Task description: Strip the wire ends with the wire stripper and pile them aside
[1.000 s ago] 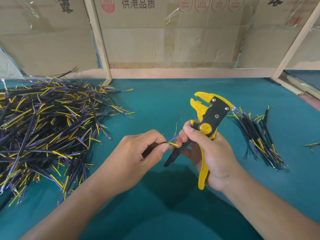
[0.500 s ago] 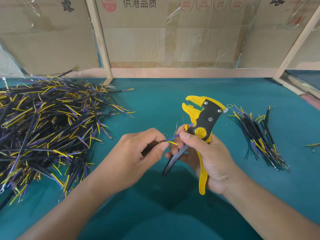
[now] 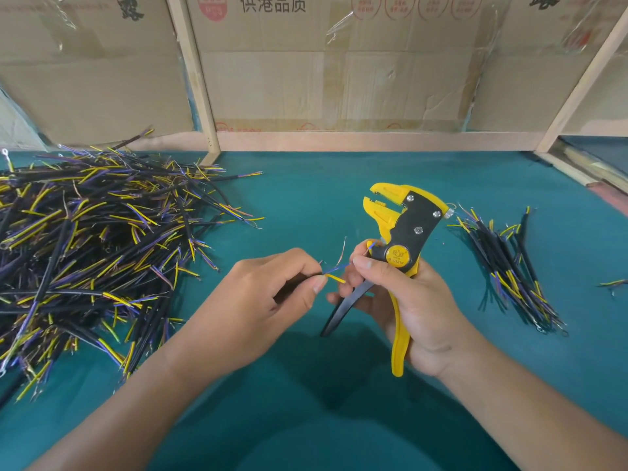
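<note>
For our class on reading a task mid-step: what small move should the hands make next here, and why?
Probably lift the wire's loose yellow and blue ends into the wire stripper's open yellow head. The left hand pinches the wire low beside the tool's pivot, the right hand grips the handles, and nothing sits in the head yet.

- One head-worn view, wide-angle, looking forward and down over the green table [image 3: 306,198]
- It sits close above the table's near edge, facing the cardboard wall [image 3: 339,79] at the table's far side
- The table fills the lower two thirds of the view
</note>
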Tool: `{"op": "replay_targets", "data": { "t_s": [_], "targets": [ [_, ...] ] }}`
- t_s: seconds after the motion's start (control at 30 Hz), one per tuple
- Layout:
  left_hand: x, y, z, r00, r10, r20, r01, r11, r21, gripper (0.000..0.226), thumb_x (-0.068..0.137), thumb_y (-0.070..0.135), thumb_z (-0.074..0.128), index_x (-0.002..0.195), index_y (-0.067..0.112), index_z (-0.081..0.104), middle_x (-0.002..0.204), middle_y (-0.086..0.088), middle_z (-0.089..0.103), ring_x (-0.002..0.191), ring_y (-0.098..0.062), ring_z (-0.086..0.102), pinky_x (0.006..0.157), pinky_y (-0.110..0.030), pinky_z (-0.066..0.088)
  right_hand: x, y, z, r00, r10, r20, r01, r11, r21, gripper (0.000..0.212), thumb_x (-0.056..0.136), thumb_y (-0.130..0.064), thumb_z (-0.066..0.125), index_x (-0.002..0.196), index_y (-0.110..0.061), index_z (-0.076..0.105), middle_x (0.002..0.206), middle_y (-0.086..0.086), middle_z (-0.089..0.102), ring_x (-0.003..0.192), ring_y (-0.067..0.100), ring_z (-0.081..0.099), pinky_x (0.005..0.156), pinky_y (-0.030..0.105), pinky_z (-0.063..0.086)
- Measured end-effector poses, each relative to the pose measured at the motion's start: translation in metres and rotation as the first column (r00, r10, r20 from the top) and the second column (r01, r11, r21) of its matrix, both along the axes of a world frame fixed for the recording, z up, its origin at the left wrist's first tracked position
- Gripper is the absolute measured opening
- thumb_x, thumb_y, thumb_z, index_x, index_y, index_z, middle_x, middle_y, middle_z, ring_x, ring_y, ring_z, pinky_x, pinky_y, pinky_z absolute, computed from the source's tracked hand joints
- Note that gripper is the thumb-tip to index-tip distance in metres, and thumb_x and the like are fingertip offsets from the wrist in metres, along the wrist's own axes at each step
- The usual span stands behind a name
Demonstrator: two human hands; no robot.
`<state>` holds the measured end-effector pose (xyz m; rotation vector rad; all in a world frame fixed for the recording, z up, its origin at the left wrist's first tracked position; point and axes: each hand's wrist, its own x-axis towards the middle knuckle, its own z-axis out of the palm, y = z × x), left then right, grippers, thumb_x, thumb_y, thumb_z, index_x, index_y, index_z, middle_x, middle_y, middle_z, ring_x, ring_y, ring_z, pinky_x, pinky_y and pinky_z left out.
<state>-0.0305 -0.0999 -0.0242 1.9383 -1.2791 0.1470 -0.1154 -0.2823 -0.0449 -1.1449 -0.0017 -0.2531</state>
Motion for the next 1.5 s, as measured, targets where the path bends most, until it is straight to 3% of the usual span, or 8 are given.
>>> {"op": "replay_targets", "data": {
  "t_s": [0.17,0.3,0.43,0.57,0.7,0.87,1.17,1.5],
  "targets": [
    [0.001,0.002,0.002,1.000,0.008,0.006,-0.008,1.000,-0.018,0.020,0.099,0.031,0.051,0.085,0.018,0.055,0.067,0.008,0.042,0.055,-0.003,0.034,0.053,-0.008,0.026,0.001,-0.004,0.006,1.000,-0.002,-0.001,0.002,0.998,0.059,0.008,0.085,-0.019,0.071,0.086,-0.011,0.070,0.073,0.010,0.055,0.069,0.025,0.058,0.078,0.047,0.057],
    [0.003,0.002,0.003,1.000,0.015,-0.006,-0.015,0.999,-0.041,0.019,0.099,0.029,0.052,0.085,0.018,0.057,0.064,0.017,0.040,0.053,-0.002,0.034,0.052,-0.006,0.025,0.001,-0.007,0.005,0.999,-0.022,-0.026,0.023,0.999,0.035,0.027,0.078,-0.024,0.072,0.100,-0.010,0.073,0.073,0.009,0.055,0.070,0.025,0.056,0.077,0.045,0.056],
    [0.009,0.007,0.005,0.995,0.044,0.086,-0.046,0.999,0.028,0.025,0.101,0.035,0.047,0.090,0.018,0.062,0.070,0.011,0.050,0.061,-0.006,0.044,0.056,-0.016,0.034,-0.002,-0.019,0.009,0.989,-0.149,0.017,0.149,0.961,-0.233,0.020,0.074,-0.026,0.073,0.092,-0.018,0.074,0.070,0.005,0.055,0.070,0.022,0.055,0.079,0.042,0.050],
    [0.012,0.011,0.007,0.990,0.046,0.131,-0.054,0.997,0.058,0.024,0.102,0.036,0.046,0.093,0.021,0.062,0.074,0.011,0.051,0.065,-0.009,0.047,0.058,-0.023,0.038,-0.008,-0.031,0.020,0.981,-0.129,0.147,0.189,0.811,-0.553,0.021,0.077,-0.033,0.072,0.095,-0.022,0.070,0.075,0.019,0.050,0.065,0.033,0.044,0.064,0.031,0.045],
    [0.011,0.009,0.007,0.989,-0.002,0.146,-0.013,0.995,0.102,0.025,0.102,0.036,0.046,0.093,0.020,0.062,0.076,0.013,0.051,0.065,-0.009,0.046,0.058,-0.027,0.040,-0.012,-0.027,0.018,0.980,-0.094,0.173,0.191,0.669,-0.719,0.022,0.078,-0.038,0.074,0.095,-0.026,0.069,0.072,0.003,0.056,0.063,0.022,0.050,0.062,0.031,0.044],
    [0.010,0.008,0.006,0.988,-0.043,0.148,0.025,0.992,0.122,0.026,0.103,0.036,0.045,0.095,0.018,0.063,0.079,0.012,0.054,0.065,-0.011,0.047,0.058,-0.032,0.044,-0.011,-0.024,0.017,0.969,-0.091,0.231,0.248,0.358,-0.900,0.016,0.080,-0.021,0.071,0.083,-0.009,0.062,0.067,-0.001,0.052,0.058,0.016,0.044,0.054,0.027,0.036],
    [0.009,0.008,0.006,0.985,-0.067,0.159,0.041,0.986,0.164,0.027,0.103,0.035,0.045,0.094,0.018,0.063,0.079,0.016,0.050,0.066,-0.005,0.042,0.060,-0.019,0.035,-0.012,-0.022,0.017,0.969,-0.042,0.242,0.242,0.344,-0.907,0.012,0.083,-0.015,0.067,0.078,-0.014,0.056,0.063,-0.008,0.047,0.056,0.012,0.042,0.054,0.019,0.032],
    [0.008,0.009,0.012,0.969,-0.099,0.228,0.052,0.978,0.203,0.030,0.102,0.035,0.044,0.095,0.015,0.065,0.075,0.011,0.054,0.060,-0.014,0.044,0.052,-0.032,0.043,-0.008,-0.022,0.010,0.952,-0.111,0.285,0.306,0.318,-0.898,0.020,0.081,-0.022,0.067,0.076,-0.029,0.049,0.063,-0.016,0.047,0.057,0.010,0.044,0.053,0.016,0.030]
  ]
}}
